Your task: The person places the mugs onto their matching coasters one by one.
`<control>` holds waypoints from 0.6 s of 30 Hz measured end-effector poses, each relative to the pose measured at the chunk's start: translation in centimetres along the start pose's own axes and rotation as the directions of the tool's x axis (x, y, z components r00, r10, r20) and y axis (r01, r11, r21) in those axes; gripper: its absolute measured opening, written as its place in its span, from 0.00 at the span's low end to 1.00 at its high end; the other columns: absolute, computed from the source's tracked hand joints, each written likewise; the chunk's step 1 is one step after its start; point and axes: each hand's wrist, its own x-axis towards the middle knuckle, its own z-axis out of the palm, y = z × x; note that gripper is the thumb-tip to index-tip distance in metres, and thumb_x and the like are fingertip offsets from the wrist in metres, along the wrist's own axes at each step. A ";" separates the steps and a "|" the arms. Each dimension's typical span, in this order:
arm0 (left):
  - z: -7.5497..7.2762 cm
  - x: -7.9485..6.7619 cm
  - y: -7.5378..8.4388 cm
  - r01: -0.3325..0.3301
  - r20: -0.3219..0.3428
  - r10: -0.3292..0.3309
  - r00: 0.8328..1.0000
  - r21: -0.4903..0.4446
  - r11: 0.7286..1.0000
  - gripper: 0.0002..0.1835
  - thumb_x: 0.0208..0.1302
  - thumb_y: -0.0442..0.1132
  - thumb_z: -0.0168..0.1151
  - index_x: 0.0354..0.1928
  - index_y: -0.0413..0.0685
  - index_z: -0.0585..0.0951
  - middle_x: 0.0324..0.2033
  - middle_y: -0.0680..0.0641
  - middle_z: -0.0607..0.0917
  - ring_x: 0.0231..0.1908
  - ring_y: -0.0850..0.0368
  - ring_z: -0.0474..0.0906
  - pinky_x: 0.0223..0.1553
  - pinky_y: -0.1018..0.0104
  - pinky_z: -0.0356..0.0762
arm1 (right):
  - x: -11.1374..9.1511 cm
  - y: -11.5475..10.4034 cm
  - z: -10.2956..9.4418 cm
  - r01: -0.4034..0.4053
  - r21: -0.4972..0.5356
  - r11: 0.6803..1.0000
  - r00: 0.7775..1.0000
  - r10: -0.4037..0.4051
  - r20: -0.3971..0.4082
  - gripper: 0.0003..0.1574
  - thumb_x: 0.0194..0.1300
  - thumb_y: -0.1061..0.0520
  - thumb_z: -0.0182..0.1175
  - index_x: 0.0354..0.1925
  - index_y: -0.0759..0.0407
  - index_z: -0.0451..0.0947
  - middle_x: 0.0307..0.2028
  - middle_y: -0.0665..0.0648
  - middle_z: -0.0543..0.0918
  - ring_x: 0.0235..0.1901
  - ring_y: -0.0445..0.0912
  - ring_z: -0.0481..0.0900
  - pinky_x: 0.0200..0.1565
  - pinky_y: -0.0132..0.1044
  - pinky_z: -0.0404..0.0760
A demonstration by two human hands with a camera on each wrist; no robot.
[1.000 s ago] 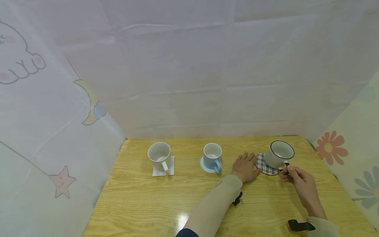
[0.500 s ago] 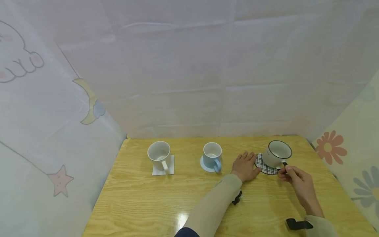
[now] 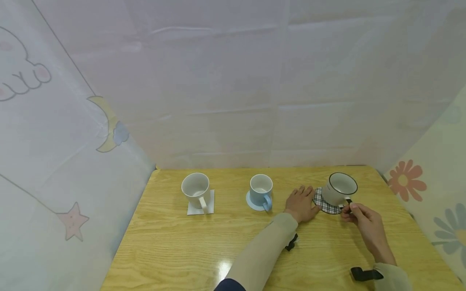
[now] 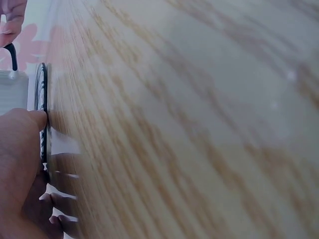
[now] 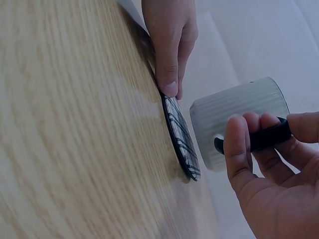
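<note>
My right hand pinches the black handle of a white mug with a dark rim. That mug is close over a round black-and-white checked coaster, toward its right side. In the right wrist view the mug's ribbed wall shows, its base near the checked face. My left hand lies with fingers spread on the table just left of the coaster. Its thumb presses the coaster's edge in the left wrist view.
A small blue-and-white mug stands on a round light-blue coaster in the middle. Farther left, a white mug stands on a square pale coaster. Printed cloth walls border the wooden table at the back and sides.
The right hand and its mug have shifted slightly left, farther over the checked coaster. My left hand keeps its place by the coaster's edge.
</note>
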 end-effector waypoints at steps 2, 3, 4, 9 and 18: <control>0.0 0.1 -0.1 -0.002 -0.008 0.002 1.000 0.002 1.000 0.38 0.81 0.72 0.35 0.86 0.73 0.50 0.84 0.68 0.50 0.85 0.66 0.44 0.84 0.68 0.44 | 0.1 0.1 0.0 -0.002 0.000 1.000 1.000 0.002 0.002 0.26 0.85 0.52 0.53 0.49 0.78 0.81 0.38 0.52 0.90 0.37 0.40 0.88 0.42 0.30 0.90; 0.1 0.1 -0.1 -0.003 -0.012 0.003 1.000 -0.002 1.000 0.38 0.81 0.72 0.35 0.86 0.73 0.50 0.84 0.68 0.50 0.85 0.66 0.44 0.84 0.68 0.45 | 0.1 0.1 0.0 -0.002 0.000 1.000 1.000 0.002 0.004 0.26 0.85 0.52 0.53 0.49 0.78 0.81 0.38 0.52 0.90 0.37 0.40 0.88 0.41 0.30 0.89; 0.1 0.1 -0.1 -0.004 -0.017 0.004 1.000 -0.001 1.000 0.38 0.81 0.73 0.36 0.86 0.73 0.51 0.84 0.68 0.51 0.85 0.66 0.45 0.84 0.68 0.45 | 0.2 0.2 0.0 -0.002 0.001 1.000 1.000 0.002 0.006 0.26 0.85 0.52 0.53 0.49 0.78 0.81 0.38 0.52 0.90 0.37 0.40 0.88 0.42 0.30 0.90; 0.1 -0.1 -0.2 -0.011 -0.033 0.011 0.999 0.004 1.000 0.38 0.81 0.73 0.36 0.86 0.73 0.51 0.84 0.67 0.52 0.85 0.64 0.46 0.84 0.68 0.46 | 0.2 0.6 0.0 -0.002 -0.012 1.000 1.000 0.002 0.014 0.26 0.85 0.52 0.53 0.49 0.77 0.81 0.38 0.51 0.90 0.36 0.40 0.89 0.42 0.29 0.89; 0.8 0.7 -0.2 0.004 -0.025 -0.004 1.000 0.004 1.000 0.39 0.80 0.74 0.35 0.86 0.74 0.50 0.84 0.68 0.50 0.85 0.66 0.44 0.84 0.69 0.45 | 0.4 1.3 0.0 0.012 -0.003 1.000 1.000 -0.012 0.018 0.26 0.85 0.53 0.53 0.50 0.80 0.79 0.38 0.52 0.90 0.37 0.40 0.89 0.41 0.30 0.90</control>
